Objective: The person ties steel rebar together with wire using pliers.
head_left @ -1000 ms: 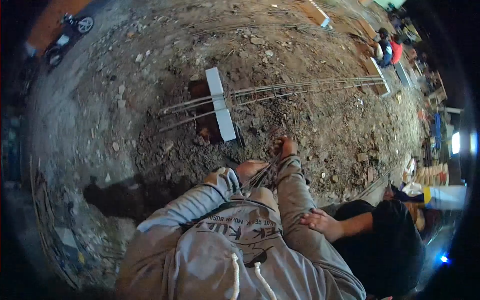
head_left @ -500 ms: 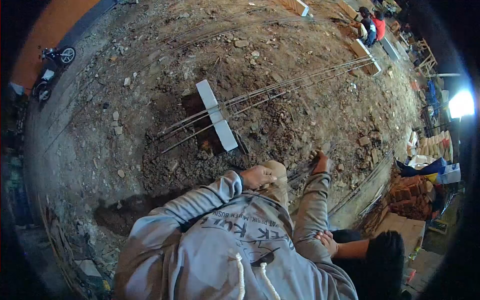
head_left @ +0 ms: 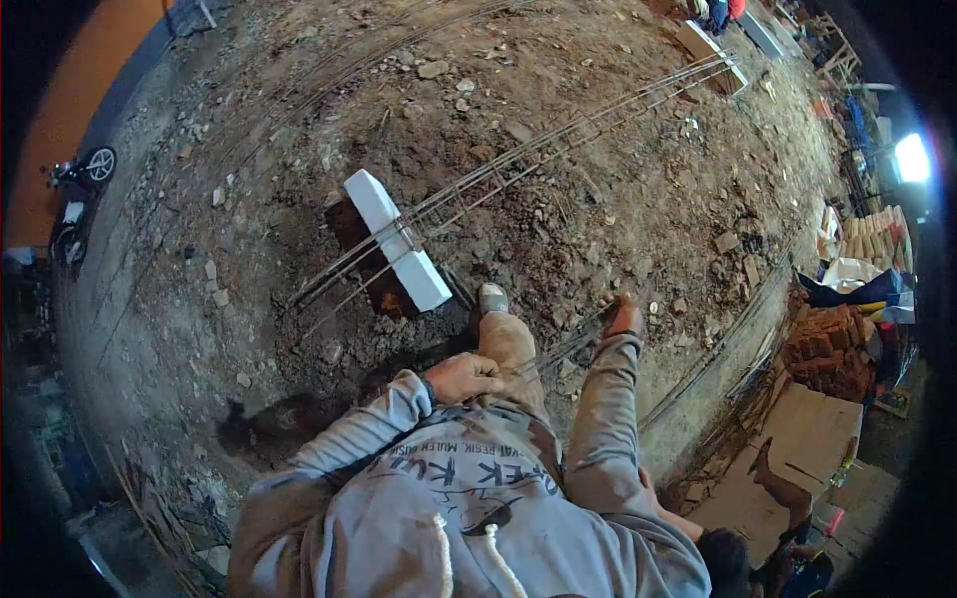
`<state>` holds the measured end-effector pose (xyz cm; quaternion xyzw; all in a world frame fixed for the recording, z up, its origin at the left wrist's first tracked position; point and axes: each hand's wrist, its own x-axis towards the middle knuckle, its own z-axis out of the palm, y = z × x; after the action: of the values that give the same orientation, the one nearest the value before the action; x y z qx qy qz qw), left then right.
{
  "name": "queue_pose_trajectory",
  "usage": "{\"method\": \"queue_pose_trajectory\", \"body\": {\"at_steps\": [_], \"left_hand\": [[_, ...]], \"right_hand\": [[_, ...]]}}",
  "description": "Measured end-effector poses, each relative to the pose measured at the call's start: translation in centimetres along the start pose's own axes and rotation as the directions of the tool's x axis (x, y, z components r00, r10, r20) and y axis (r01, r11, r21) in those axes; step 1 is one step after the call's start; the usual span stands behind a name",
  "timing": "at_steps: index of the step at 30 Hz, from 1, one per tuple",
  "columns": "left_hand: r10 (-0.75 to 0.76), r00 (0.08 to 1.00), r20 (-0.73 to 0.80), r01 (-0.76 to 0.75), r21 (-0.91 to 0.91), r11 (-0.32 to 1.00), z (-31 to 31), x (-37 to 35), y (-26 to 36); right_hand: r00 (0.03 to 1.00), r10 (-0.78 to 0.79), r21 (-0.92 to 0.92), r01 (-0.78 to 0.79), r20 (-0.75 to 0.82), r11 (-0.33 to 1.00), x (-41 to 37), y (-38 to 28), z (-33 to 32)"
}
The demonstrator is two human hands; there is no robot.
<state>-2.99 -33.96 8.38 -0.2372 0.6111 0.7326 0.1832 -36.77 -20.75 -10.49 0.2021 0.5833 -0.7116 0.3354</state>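
Observation:
My left hand (head_left: 464, 379) is closed, knuckles up, against my thigh (head_left: 513, 347). A bundle of thin wires (head_left: 566, 349) runs from its fingertips across to my right hand (head_left: 625, 319). That right hand is closed around the far part of the bundle, held out over the soil. Beyond my foot (head_left: 492, 297), a white block (head_left: 397, 239) lies across a dug hole. A long cage of steel rebar (head_left: 528, 154) rests on this block, its far end on another pale block (head_left: 710, 55).
Another person's arm (head_left: 670, 508) reaches behind my right sleeve. Stacked bricks (head_left: 829, 349), cardboard (head_left: 807, 434) and sacks (head_left: 877, 239) lie to the right. A bright lamp (head_left: 911, 159) shines there. Motorcycles (head_left: 85, 179) stand at far left. Rubble covers the uneven ground.
My view has shifted, so the block and rebar appear further left and my foot shows. The person beside me has moved lower in view. Both hands keep the wires between them.

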Motion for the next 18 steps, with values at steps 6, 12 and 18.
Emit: {"method": "queue_pose_trajectory", "body": {"at_steps": [6, 12, 18], "left_hand": [[-0.211, 0.977, -0.023, 0.201, -0.22, 0.955, -6.5, 4.9, 3.0], [-0.212, 0.959, -0.191, 0.186, -0.144, 0.972, -13.4, 9.8, 0.5], [-0.092, 0.935, -0.343, 0.12, 0.061, 0.991, -19.0, 13.1, -3.5]], "right_hand": [[0.985, 0.006, -0.293, -0.056, -0.17, 0.954, 3.4, -6.6, 8.7], [0.925, -0.359, -0.43, 0.276, -0.125, 0.859, 13.8, -12.6, 11.7], [0.935, -0.342, -0.589, 0.224, -0.094, 0.777, 25.4, -17.1, 10.3]]}}
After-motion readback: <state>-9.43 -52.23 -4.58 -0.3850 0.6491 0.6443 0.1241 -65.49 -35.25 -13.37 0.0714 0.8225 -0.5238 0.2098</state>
